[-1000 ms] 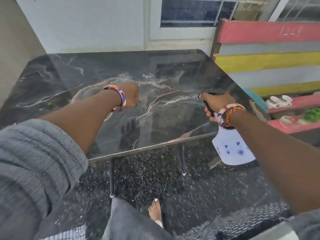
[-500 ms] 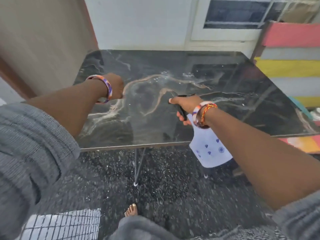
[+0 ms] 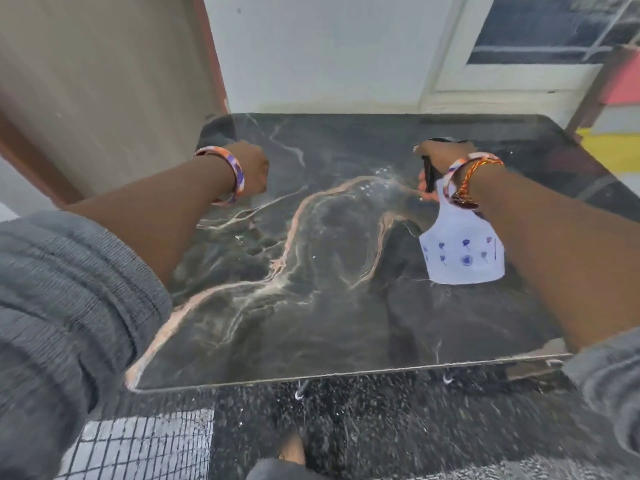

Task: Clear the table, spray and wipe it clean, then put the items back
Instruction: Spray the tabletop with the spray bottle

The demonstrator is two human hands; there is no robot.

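Observation:
The black marble-look table [image 3: 329,323] fills the middle of the view, and its top carries no objects. A few wet droplets [image 3: 374,181] glisten near its middle. My right hand [image 3: 440,157] grips the black trigger head of a white spray bottle [image 3: 464,258] with blue flower prints, which hangs above the right half of the tabletop. My left hand [image 3: 252,171] is a closed fist over the far left part of the table. A pale patch shows just under the fist, and I cannot tell whether it is something held.
A brown door frame [image 3: 207,46] and a beige door stand left of the table. A white wall and a window [image 3: 540,29] lie behind it. A striped colourful bench [image 3: 616,147] is at the far right. A white grid mat [image 3: 138,445] and my bare foot [image 3: 292,452] are on the speckled floor.
The view has swung so the table sits more to the right and closer. The spray bottle has moved from beyond the near edge to over the tabletop. Both hands reach farther across.

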